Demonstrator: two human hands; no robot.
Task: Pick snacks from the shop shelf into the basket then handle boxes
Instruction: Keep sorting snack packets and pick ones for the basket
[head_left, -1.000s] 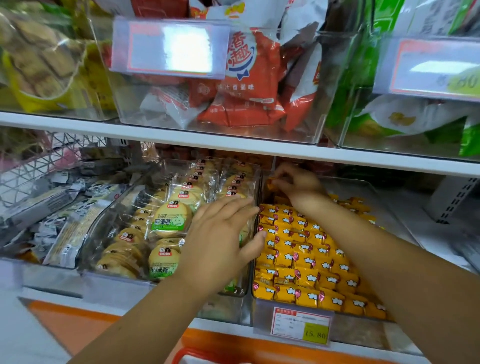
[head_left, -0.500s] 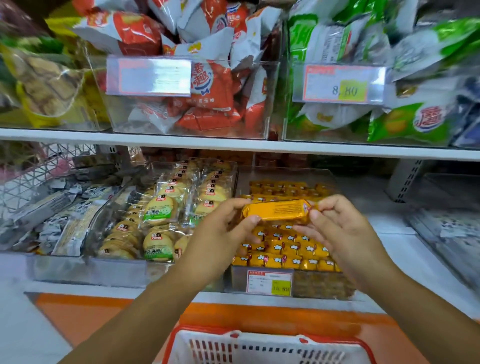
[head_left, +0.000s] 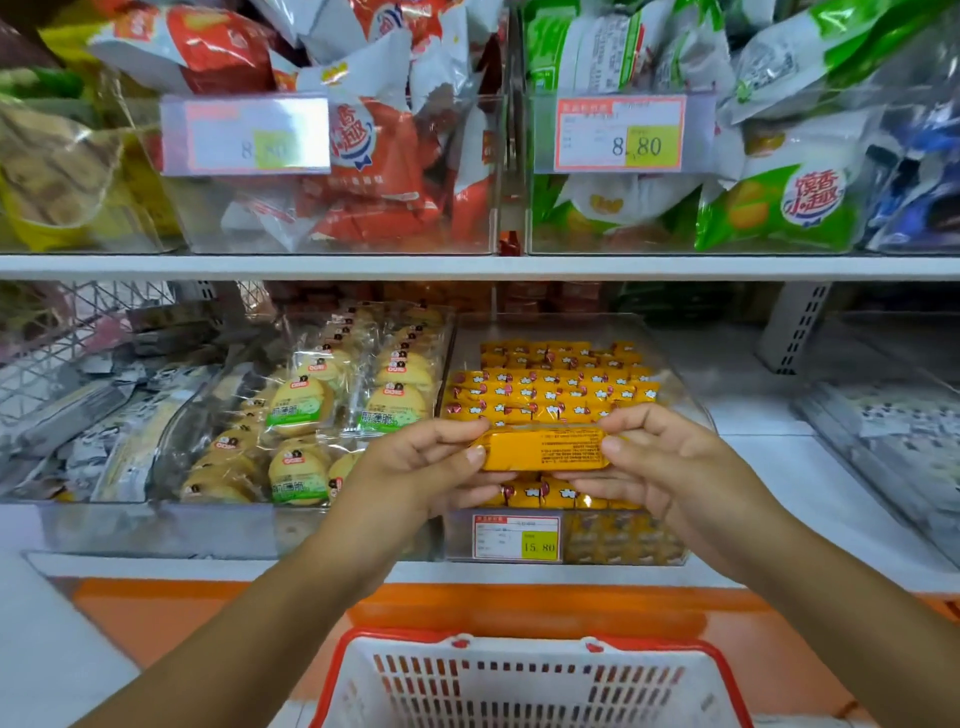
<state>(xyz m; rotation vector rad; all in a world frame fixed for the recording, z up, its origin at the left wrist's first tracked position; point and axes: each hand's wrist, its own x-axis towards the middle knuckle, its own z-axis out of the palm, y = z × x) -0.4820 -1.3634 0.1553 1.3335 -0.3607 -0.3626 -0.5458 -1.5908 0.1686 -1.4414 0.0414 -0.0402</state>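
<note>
Since half a second earlier, you had lowered the yellow snack packet (head_left: 543, 449) a little toward yourself, and more of the basket (head_left: 524, 675) had come into view below. Your left hand (head_left: 415, 467) pinched its left end, thumb in front, and your right hand (head_left: 670, 462) pinched its right end the same way. Its long axis lay level, left to right, in front of the clear bin of yellow packets (head_left: 550, 387). The basket sat directly beneath your hands, equally near both, so the drop looked like a straight lowering.
</note>
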